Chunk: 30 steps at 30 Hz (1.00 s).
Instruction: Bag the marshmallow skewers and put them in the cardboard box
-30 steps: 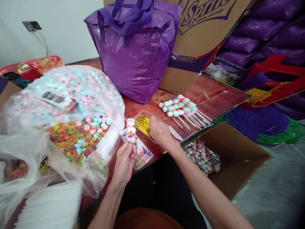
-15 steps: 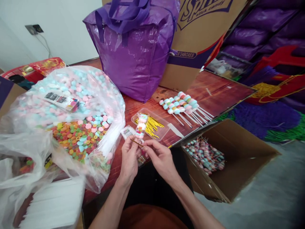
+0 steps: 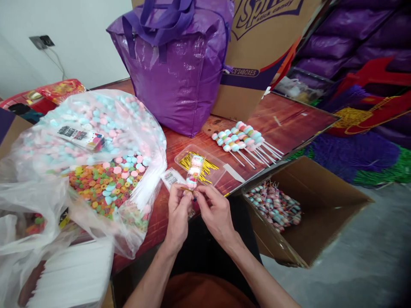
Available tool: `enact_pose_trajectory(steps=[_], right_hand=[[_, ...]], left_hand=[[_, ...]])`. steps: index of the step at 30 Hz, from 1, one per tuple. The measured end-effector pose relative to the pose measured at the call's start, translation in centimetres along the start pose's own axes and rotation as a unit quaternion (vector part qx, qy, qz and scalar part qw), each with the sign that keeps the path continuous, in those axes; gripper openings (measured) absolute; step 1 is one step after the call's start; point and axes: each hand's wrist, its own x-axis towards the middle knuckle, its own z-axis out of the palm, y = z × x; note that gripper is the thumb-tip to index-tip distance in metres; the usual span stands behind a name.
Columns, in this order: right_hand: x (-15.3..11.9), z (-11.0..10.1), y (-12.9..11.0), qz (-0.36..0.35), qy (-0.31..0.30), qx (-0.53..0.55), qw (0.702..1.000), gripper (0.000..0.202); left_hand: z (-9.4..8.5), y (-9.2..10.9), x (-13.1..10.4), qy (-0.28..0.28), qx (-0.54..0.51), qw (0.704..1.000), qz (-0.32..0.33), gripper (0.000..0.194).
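Observation:
A wrapped candy stick (image 3: 195, 172) stands upright above my fingertips, in a clear printed wrapper. My left hand (image 3: 179, 214) pinches the base of its wrapper together with a thin gold tie (image 3: 186, 189). From the right, my right hand (image 3: 215, 210) closes its thumb and fingers on the tie, close against the left fingertips. Just behind the candy lies a clear plastic tray (image 3: 218, 174) of gold ties (image 3: 205, 164). A stack of printed wrappers (image 3: 171, 177) lies left of the candy.
Unwrapped candy sticks (image 3: 239, 137) lie at the right on the red table (image 3: 282, 115). A cardboard box (image 3: 330, 205) below holds wrapped candies. Left is a big clear bag (image 3: 112, 111) of candies; behind stands a purple bag (image 3: 180, 81). White sticks (image 3: 70, 273) lie lower left.
The gold tie, which stuck out long and slanted between my hands, now lies across the wrapper's base. My hands have drawn closer together and the candy has tilted slightly right. The view has shifted slightly.

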Motion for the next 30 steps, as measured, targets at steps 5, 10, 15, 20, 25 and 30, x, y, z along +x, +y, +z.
enact_pose_trajectory(steps=[5, 10, 15, 20, 25, 30], right_hand=[[-0.1, 0.2, 0.2, 0.022, -0.004, 0.004, 1.0, 0.015], [-0.6, 0.8, 0.2, 0.061, -0.012, 0.067, 0.996, 0.016], [-0.2, 0.1, -1.0, 0.066, -0.04, 0.149, 0.986, 0.021], [1.0, -1.7, -1.9, 0.011, -0.119, 0.135, 0.984, 0.015], [0.8, -1.5, -0.7, -0.043, -0.1, 0.008, 0.994, 0.013], [0.4, -1.9, -0.7, -0.008, -0.104, -0.025, 0.994, 0.015]], left_hand=[[0.3, -0.2, 0.1, 0.002, 0.012, 0.998, 0.064, 0.03], [0.6, 0.0, 0.3, -0.013, -0.041, 0.999, 0.0, 0.037], [0.2, 2.0, 0.1, -0.087, -0.147, 0.975, -0.144, 0.04], [-0.6, 3.3, 0.0, -0.176, -0.177, 0.938, -0.239, 0.039], [0.1, 1.9, -0.5, -0.092, -0.03, 0.991, -0.097, 0.035], [0.3, 0.6, -1.4, -0.05, 0.079, 0.996, 0.014, 0.027]])
